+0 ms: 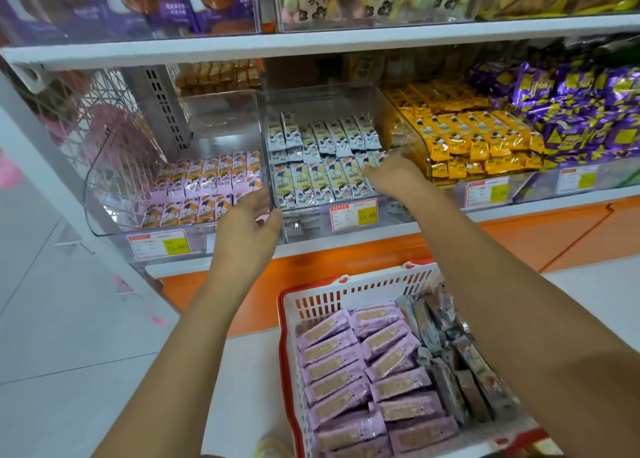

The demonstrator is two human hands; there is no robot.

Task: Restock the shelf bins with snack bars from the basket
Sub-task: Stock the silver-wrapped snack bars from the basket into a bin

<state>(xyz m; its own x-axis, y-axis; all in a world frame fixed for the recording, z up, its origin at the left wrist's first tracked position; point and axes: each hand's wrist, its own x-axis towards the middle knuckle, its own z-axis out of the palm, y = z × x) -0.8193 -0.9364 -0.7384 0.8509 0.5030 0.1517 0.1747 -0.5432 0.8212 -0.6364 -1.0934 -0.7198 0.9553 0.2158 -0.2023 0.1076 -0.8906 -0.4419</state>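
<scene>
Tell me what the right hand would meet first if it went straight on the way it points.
The right hand points leftward into the middle clear bin; first in line are the white-wrapped snack bars. It looks at or near them, though depth is unclear.

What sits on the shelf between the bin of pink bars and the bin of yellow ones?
In the head view, a clear bin of white-wrapped bars, with the right hand reaching in.

Both hands (247, 227) (391, 175) at the middle bin (313, 224)
</scene>
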